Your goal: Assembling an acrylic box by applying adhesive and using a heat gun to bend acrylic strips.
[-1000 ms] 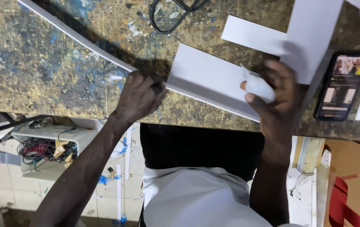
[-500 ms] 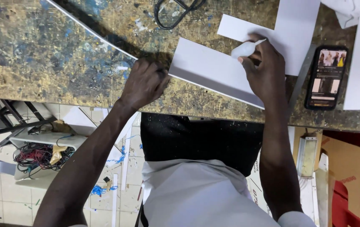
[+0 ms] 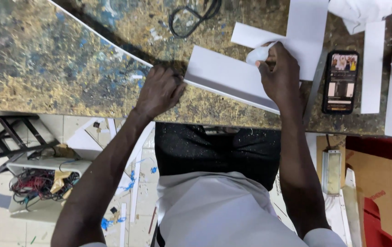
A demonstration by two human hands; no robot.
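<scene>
Both hands worked: left hand [image 3: 159, 89], fingers curled, pressed the white panel [image 3: 225, 75]; right hand [image 3: 280, 75] pinched a white cloth [image 3: 257, 55].

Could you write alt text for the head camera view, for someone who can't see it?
A person's left hand pins a white strip on a paint-speckled bench, while the right hand presses a white wad onto it. A phone lies to the right.
</scene>
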